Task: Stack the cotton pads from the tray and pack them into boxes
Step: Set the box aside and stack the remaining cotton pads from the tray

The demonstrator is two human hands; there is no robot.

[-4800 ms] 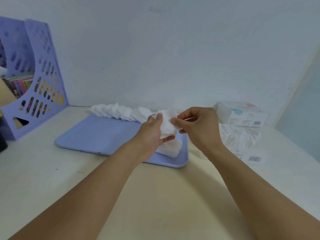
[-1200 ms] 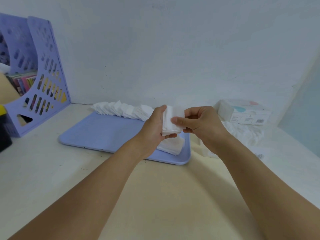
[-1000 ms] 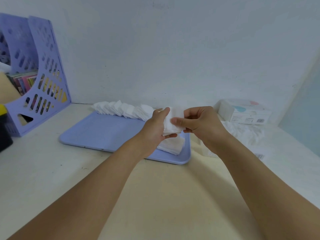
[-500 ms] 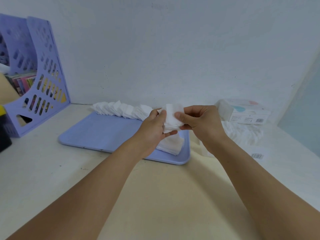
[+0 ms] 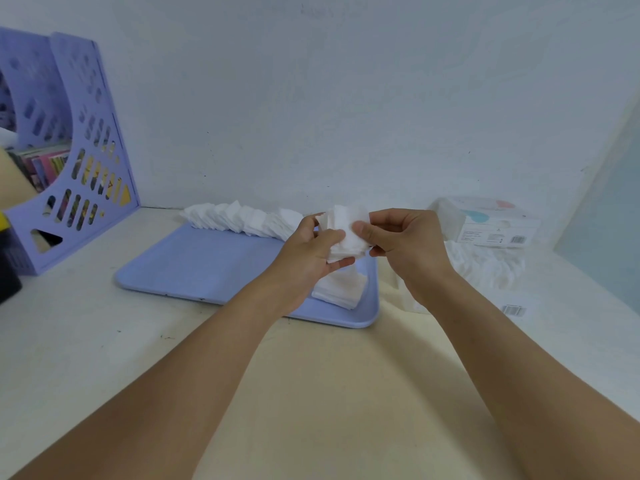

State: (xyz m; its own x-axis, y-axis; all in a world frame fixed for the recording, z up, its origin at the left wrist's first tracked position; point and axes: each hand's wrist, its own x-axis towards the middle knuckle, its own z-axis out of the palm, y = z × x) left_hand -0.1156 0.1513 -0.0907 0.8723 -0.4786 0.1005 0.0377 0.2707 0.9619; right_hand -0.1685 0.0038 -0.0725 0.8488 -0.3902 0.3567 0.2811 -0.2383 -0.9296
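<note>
A small stack of white cotton pads is held above the right end of the blue tray. My left hand grips the stack from the left, thumb on its front. My right hand pinches its right side with thumb and fingers. A fanned row of pads lies along the tray's far edge. Another flat pile of pads sits on the tray under my hands. A white pad box stands at the right by the wall.
A heap of loose pads lies in front of the box. A flat barcode label lies on the table at the right. A purple file holder with books stands at the far left. A dark object sits at the left edge.
Both hands stayed over the tray's right end with the stack between them. My right thumb has shifted onto the front of the stack and the pads stand more squared up.
</note>
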